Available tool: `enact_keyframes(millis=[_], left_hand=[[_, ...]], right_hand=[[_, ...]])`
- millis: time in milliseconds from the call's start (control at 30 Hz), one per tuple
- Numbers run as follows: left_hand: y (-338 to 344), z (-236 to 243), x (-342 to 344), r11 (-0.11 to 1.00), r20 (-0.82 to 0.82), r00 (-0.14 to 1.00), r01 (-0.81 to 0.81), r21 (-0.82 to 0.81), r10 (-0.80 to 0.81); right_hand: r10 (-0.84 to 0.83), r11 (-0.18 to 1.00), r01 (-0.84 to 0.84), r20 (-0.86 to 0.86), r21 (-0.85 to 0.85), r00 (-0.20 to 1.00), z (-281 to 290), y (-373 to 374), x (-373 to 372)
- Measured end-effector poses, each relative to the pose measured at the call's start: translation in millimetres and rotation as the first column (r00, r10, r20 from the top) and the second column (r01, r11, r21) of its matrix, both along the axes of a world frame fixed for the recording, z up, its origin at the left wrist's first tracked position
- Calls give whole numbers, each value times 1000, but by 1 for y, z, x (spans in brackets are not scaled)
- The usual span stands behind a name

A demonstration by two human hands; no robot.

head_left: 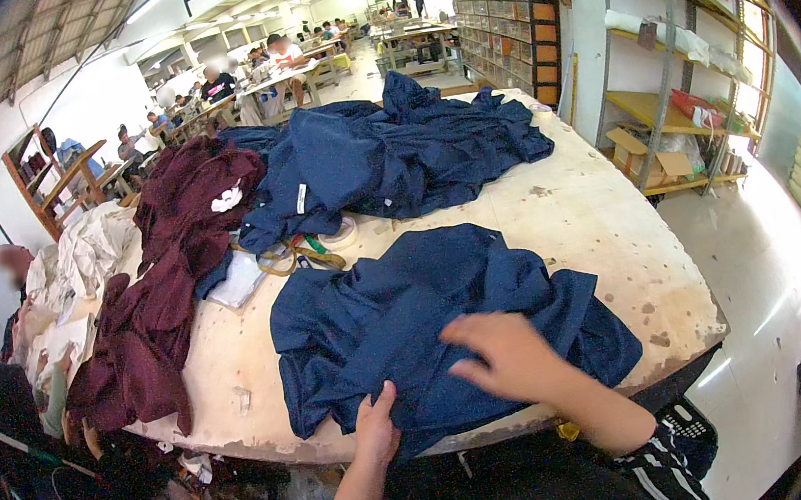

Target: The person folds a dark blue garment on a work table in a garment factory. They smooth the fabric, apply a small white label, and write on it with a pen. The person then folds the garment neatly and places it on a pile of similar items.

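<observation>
Navy cloth piece (396, 295): crumpled at the table's near edge, directly in front of the person, wider from left to right than it is deep; most of it lies ahead of the fingers, with a fold running out to the right.
Left hand (374, 433): at the cloth's near edge, thumb raised against it; the fingers are largely hidden, so I cannot tell whether they pinch the fabric.
Right hand (509, 360): over the right-centre of the cloth, fingers spread and thumb wide apart, gripping nothing; it is nearer the cloth's middle than the left.
Worktable (605, 227): pale, stained top under all the fabric.
Yellow measuring tape (319, 256): just beyond the cloth, beside a tape roll (343, 233).
Maroon fabric (171, 276): left, draped over the table edge.
Navy fabric heap (399, 151): far side, apart from the near piece.
Drawer cabinet (496, 12): behind the table.
</observation>
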State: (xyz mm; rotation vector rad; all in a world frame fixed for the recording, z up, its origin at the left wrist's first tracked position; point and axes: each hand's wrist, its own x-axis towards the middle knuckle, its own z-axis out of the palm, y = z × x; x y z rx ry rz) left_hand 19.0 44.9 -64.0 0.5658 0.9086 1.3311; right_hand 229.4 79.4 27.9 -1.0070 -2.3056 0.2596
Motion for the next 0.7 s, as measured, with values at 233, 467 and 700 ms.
enact_keyframes(millis=[233,467,700], left_hand=[[6,-19,-2,998,-243,969,36,-58,-49],[3,0,-1,997,-209,978,-27,-70,12],[42,93,-15,883,-1,933,-342,321,361]], right_hand=[[-444,828,461,131,-318,887,-12,-7,83],[-248,955,284,283,-91,926,-7,-9,78],[-240,927,342,457,-155,856,-2,24,99]])
